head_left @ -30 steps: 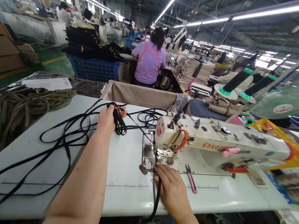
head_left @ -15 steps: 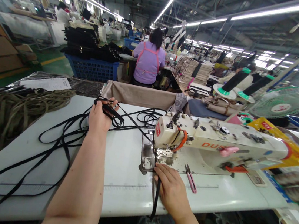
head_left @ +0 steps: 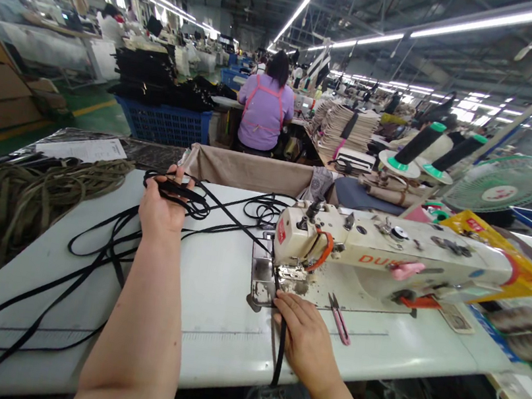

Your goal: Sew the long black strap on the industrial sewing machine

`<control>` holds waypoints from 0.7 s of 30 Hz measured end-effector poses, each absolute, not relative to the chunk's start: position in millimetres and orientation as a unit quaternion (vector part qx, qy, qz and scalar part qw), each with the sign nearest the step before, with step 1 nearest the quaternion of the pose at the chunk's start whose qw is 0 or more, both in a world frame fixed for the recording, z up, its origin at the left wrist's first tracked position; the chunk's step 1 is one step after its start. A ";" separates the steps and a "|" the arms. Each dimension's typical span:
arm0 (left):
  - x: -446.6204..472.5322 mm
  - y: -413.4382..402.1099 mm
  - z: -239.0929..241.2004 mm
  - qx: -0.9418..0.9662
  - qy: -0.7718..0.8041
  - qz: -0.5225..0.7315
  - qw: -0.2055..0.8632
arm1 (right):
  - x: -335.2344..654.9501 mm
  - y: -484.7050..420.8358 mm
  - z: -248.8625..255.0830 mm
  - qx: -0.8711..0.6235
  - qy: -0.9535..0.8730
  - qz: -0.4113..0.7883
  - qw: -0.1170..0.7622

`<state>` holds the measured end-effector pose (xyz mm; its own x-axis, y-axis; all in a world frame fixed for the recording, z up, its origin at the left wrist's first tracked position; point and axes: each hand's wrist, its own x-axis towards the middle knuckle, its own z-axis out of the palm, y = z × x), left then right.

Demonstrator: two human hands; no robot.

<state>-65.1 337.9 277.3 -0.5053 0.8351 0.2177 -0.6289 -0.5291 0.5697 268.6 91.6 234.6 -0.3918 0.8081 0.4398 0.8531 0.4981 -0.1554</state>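
Note:
My left hand (head_left: pixel 166 201) is closed loosely around several loops of narrow black strap (head_left: pixel 231 211) at the far side of the table, palm up. More of the strap lies in tangled loops over the table's left part. My right hand (head_left: pixel 299 328) presses the strap down just in front of the sewing machine (head_left: pixel 389 248), fingertips by the needle plate (head_left: pixel 263 286). From under those fingers one end hangs over the front edge towards my lap. Pink-handled thread snips (head_left: pixel 339 318) lie on the table right of my right hand, untouched.
Olive straps (head_left: pixel 46 197) are heaped at the left. Behind the table stands a fabric-lined bin (head_left: pixel 250 170); beyond it a person in purple (head_left: pixel 266 113) sits with their back to me. Black thread cones (head_left: pixel 416 147) and a fan (head_left: pixel 503 185) stand at the right.
My left hand has moved left with the strap loops, drawing them away from the machine. My right hand has stayed nearly in place.

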 end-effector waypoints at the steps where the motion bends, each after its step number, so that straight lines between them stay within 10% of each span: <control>1: -67.5 338.0 277.2 0.239 0.214 0.843 0.432 | 268.6 91.7 234.7 -0.498 -0.833 -0.048 0.236; 21: -99.2 321.3 294.8 0.219 0.167 0.885 0.376 | 269.0 90.9 235.0 -0.498 -0.832 -0.050 0.238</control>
<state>-99.2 321.3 294.8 -0.6209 0.7385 0.2628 -0.5922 -0.6616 0.4599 269.0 90.9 235.0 -0.3901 0.8052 0.4466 0.8529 0.4988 -0.1542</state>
